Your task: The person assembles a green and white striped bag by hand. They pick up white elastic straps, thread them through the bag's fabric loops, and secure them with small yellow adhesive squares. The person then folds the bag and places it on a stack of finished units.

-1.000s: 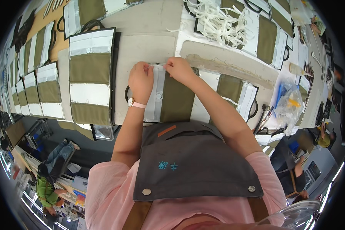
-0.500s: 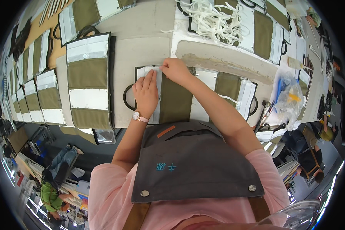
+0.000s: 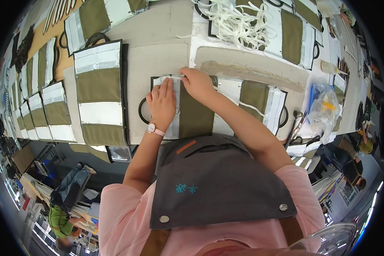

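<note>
A flat bag panel (image 3: 196, 115) in olive and white fabric with dark edging lies across the table in front of me. My left hand (image 3: 162, 100) rests flat on the white band at its left end, fingers stretched out side by side. At the panel's far edge, just right of those fingertips, my right hand (image 3: 199, 85) is closed in a pinch; what sits between thumb and finger is too small to make out. A narrow white strip (image 3: 255, 109) runs over the panel's right part. Black loop handles (image 3: 143, 110) stick out at both ends.
A stack of similar panels (image 3: 99, 87) stands at left, with smaller ones beyond. A heap of white strips (image 3: 239, 23) lies at the far side. To the right are a hammer (image 3: 295, 123) and a clear plastic bag (image 3: 324, 109). Co-workers (image 3: 60, 217) are behind me.
My right hand has turned a little, and its fingers now reach over the panel's far edge rather than being curled above it. The left hand keeps its place on the white band.
</note>
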### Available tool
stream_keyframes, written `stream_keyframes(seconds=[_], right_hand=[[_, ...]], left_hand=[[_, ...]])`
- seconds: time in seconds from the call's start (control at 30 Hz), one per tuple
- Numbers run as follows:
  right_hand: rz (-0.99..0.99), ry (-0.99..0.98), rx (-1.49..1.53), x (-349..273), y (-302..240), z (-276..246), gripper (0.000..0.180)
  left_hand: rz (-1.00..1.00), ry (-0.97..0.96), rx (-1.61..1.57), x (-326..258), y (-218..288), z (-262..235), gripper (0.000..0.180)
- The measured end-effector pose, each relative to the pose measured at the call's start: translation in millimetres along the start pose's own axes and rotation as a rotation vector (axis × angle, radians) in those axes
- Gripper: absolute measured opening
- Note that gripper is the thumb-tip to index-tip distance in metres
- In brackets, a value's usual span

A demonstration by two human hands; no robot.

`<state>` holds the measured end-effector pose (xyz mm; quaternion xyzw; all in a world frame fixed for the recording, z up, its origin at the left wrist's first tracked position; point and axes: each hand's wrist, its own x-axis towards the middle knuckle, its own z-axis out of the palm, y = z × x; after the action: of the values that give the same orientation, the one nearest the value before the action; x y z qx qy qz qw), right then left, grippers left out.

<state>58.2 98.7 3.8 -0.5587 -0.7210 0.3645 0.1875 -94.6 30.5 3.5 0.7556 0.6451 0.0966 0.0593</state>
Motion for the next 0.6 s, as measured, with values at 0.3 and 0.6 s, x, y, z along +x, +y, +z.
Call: stream_keyframes(seconds=[0.3, 0.6], right_hand=[[-0.158, -0.008, -0.069, -22.7, 19.9, -13.1, 0.023], [0.004, -0.091, -0.013, -9.8, 23.6, -13.6, 0.021]], left_hand=[[-0.013, -0.049, -0.022, 0.0, -0.1, -3.5, 0.048], [0.011, -0.035, -0.006, 2.7, 2.5, -4.9, 0.047]])
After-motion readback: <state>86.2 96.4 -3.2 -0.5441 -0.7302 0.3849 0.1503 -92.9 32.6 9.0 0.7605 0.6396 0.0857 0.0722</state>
